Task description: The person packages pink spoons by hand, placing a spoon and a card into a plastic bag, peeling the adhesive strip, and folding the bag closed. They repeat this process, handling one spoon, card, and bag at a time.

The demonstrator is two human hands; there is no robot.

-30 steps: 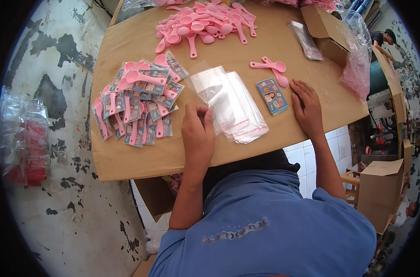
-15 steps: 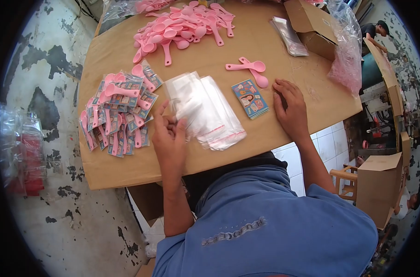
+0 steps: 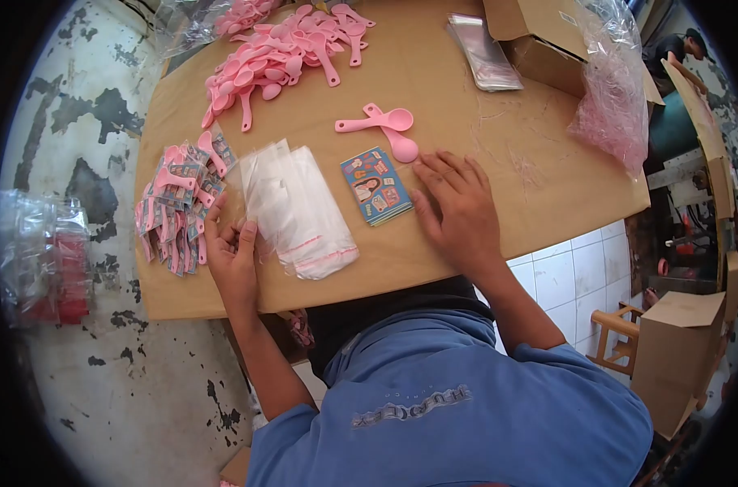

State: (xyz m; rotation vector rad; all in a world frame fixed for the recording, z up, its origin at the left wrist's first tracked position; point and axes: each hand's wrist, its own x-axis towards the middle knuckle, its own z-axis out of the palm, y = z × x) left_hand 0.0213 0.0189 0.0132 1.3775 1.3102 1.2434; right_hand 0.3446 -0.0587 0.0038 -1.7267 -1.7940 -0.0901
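Observation:
On the brown-covered table, my left hand (image 3: 234, 253) is at the near left edge of a stack of clear plastic bags (image 3: 300, 215), its index finger and thumb apart. My right hand (image 3: 460, 213) rests flat with fingers stretched out, thumb close by a stack of printed blue cards (image 3: 377, 188). Just beyond the cards lie two pink spoons, one (image 3: 375, 121) crossed over the other (image 3: 404, 148). Left of my left hand is a pile of bagged cards with pink spoons (image 3: 176, 195).
A large heap of loose pink spoons (image 3: 276, 61) covers the far left of the table. Packed clear bags (image 3: 484, 57), an open cardboard box (image 3: 539, 45) and crumpled plastic wrap (image 3: 608, 105) sit at the far right. Another person (image 3: 677, 53) is beyond the table.
The view has shifted, so the table things appear further left. My left hand's thumb and index finger are wider apart beside the bags. My right hand has come closer to the cards and spoons.

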